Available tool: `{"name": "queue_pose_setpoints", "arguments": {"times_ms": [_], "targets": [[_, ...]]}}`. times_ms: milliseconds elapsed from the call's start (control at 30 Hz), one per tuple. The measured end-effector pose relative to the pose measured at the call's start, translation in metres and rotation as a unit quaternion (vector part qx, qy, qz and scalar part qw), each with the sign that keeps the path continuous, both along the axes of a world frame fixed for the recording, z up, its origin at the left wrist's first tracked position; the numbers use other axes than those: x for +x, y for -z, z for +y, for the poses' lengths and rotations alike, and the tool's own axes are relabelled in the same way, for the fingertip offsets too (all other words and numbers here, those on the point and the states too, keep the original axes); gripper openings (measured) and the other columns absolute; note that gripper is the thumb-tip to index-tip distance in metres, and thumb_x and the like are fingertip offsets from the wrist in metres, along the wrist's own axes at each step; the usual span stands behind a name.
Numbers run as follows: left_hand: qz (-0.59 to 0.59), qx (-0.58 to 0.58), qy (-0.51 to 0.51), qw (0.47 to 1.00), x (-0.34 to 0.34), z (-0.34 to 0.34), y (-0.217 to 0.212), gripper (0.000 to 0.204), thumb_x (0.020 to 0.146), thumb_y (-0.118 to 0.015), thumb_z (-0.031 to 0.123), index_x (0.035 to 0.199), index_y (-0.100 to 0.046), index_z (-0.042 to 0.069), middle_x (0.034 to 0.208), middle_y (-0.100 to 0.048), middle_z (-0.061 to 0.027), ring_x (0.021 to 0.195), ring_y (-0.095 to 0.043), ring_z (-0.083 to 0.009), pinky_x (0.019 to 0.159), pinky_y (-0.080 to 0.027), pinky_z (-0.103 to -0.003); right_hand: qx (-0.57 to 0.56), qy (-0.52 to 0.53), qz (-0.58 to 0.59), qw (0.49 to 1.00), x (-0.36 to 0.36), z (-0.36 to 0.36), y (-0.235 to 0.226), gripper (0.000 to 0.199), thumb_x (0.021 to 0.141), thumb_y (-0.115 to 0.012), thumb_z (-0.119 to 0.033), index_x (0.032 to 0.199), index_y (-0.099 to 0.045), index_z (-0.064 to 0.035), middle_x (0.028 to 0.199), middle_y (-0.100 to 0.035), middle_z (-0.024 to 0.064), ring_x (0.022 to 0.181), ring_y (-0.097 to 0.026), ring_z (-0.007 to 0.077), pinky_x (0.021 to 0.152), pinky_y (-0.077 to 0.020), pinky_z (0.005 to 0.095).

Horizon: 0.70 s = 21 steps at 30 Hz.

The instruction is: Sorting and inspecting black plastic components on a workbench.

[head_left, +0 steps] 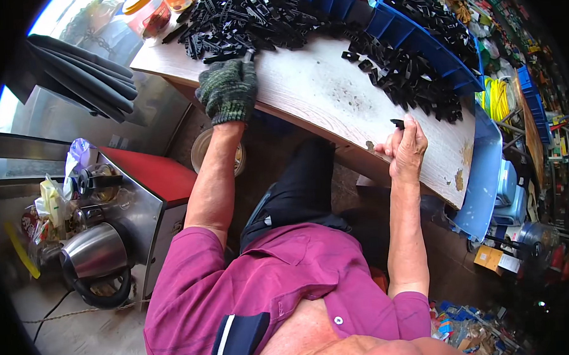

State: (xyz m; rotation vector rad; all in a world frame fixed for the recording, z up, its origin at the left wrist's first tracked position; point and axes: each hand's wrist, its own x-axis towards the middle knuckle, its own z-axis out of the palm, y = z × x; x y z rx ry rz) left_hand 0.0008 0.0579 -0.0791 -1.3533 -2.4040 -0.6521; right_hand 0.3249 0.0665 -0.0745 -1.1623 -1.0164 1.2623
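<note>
Right hand (405,148) pinches a small black plastic clip (397,123), likely light and stiff, at its end; gloved left hand (228,88), fingers curled, touches the clip pile (240,24) at eleven o'clock on the tabletop (319,90).

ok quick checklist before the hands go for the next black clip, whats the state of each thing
1. Left hand, gloved, at the near edge of the big clip pile: ok.
2. Right hand, bare, pinching one black clip at the table edge: ok.
3. Second clip pile within reach of the right hand: ok.
4. Bare wooden table between the piles: ok.
5. Blue bin holds clips; how full: cannot tell.
6. Whether the left hand grips anything: cannot tell.
</note>
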Motion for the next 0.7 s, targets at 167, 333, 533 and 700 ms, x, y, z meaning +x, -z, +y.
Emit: {"name": "queue_pose_setpoints", "arguments": {"times_ms": [167,333,533,700], "targets": [[0.006,0.114,0.039,0.993,0.009,-0.003,0.006,0.038,0.087,-0.067,0.048,0.1,-0.075,0.014,0.097,-0.072,-0.0113,0.096,-0.064,-0.0337,0.082,-0.049,-0.049,-0.015,0.025,-0.019,0.999,-0.006,0.0,-0.005,0.034,0.102,-0.052,-0.035,0.08,-0.05,-0.0098,0.046,-0.032,-0.0024,0.037,-0.036,0.0097,0.04,-0.0521,0.033],[0.03,0.028,0.022,0.999,0.009,-0.001,0.003,0.034,0.09,-0.062,0.046,0.087,-0.073,0.014,0.09,-0.069,-0.0095,0.091,-0.062,-0.034,0.073,-0.047,-0.053,0.005,0.017,0.001,1.0,-0.003,-0.001,-0.001,0.034,0.101,-0.052,-0.033,0.078,-0.05,-0.0097,0.045,-0.032,-0.0021,0.036,-0.036,0.0101,0.04,-0.0514,0.0334],[0.012,0.052,0.102,0.993,0.022,-0.017,0.003,0.026,0.083,-0.07,0.04,0.082,-0.071,0.015,0.087,-0.068,-0.0074,0.088,-0.063,-0.0332,0.071,-0.047,-0.05,-0.011,0.024,0.007,1.0,0.002,-0.005,0.002,0.031,0.102,-0.051,-0.031,0.08,-0.05,-0.0083,0.045,-0.035,-0.0017,0.037,-0.038,0.0102,0.042,-0.0525,0.0329],[-0.071,0.137,0.257,0.954,0.053,-0.029,0.009,0.019,0.085,-0.07,0.029,0.086,-0.067,0.011,0.083,-0.065,-0.0102,0.081,-0.063,-0.0317,0.068,-0.049,-0.047,-0.028,0.091,0.022,0.995,0.003,-0.006,0.001,0.035,0.099,-0.055,-0.035,0.074,-0.047,-0.0121,0.047,-0.029,-0.0028,0.037,-0.036,0.0113,0.042,-0.0524,0.0369]]}}
